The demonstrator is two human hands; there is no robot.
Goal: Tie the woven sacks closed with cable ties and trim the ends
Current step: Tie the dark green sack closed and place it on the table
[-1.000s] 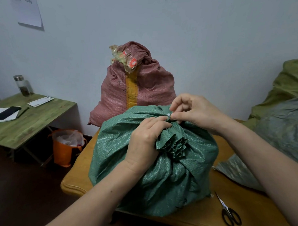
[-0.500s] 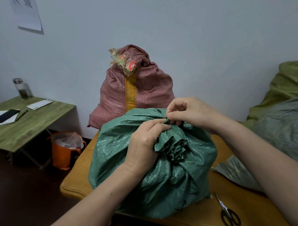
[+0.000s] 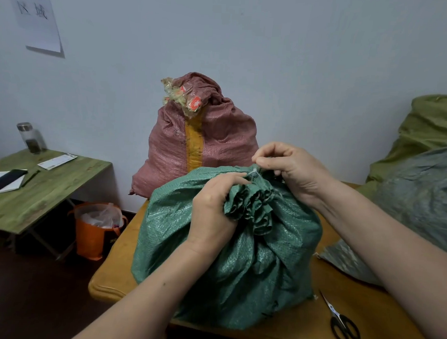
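Two hands are seen at the gathered neck of a green woven sack [image 3: 239, 271], which is stood on a yellow-brown table [image 3: 369, 309] directly in front of the person; the bunched neck is gripped by the left hand [image 3: 213, 202], its fingers curled round the pleated fabric; a small white cable tie [image 3: 254, 173], only partly visible at the top of the neck, is pinched by the curled thumb and fingers of the right hand [image 3: 293, 171]; black-handled scissors [image 3: 340, 323] are laid on the table just right of the sack, blades closed; a pink woven sack [image 3: 218, 143] is propped against the wall behind; olive [image 3: 431, 131] and grey-green [image 3: 419, 201] sacks are piled at the right; an orange bin [image 3: 91, 235] is set on the floor beside a green side table [image 3: 39, 196], on which a jar [image 3: 29, 137] and a phone [image 3: 6, 178] are placed.
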